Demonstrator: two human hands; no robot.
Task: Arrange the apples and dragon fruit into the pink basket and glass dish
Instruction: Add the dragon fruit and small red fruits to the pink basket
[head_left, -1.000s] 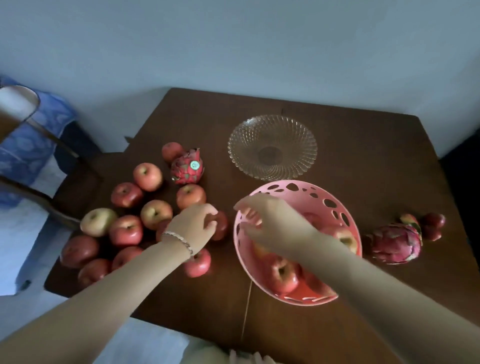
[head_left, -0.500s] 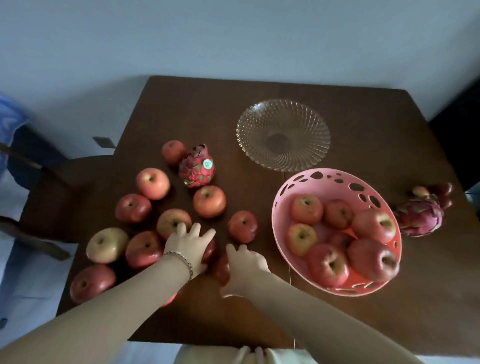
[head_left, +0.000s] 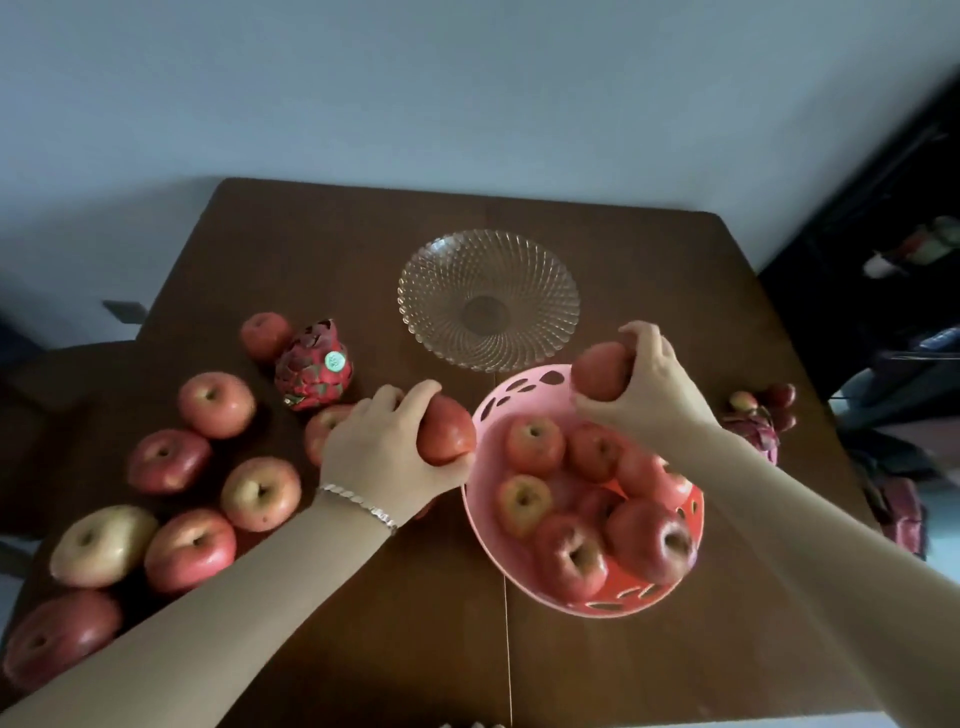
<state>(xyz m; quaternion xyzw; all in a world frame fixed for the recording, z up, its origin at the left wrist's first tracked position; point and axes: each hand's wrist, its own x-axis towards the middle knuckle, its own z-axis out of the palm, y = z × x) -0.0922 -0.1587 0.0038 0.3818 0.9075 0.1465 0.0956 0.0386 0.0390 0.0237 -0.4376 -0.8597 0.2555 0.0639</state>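
Observation:
The pink basket (head_left: 480, 499) sits at the centre right of the brown table and holds several red apples (head_left: 571, 558). My left hand (head_left: 387, 449) grips a red apple (head_left: 447, 431) just left of the basket's rim. My right hand (head_left: 647, 387) holds another red apple (head_left: 600, 371) above the basket's far rim. The empty glass dish (head_left: 488, 299) stands behind the basket. Several loose apples (head_left: 189, 548) lie on the left. One dragon fruit (head_left: 314, 366) with a green sticker stands among them. A second dragon fruit (head_left: 758, 431) lies right of the basket, partly hidden by my right arm.
The table's (head_left: 363, 623) near edge runs along the bottom of the view. A dark chair seat (head_left: 47, 384) touches the table's left side. Dark furniture and clutter (head_left: 893, 364) stand at the right, and a pale wall rises behind.
Both hands have lifted an apple from the left pile and carried it right. The left hand is now at the basket's rim, the right hand over the basket's far side.

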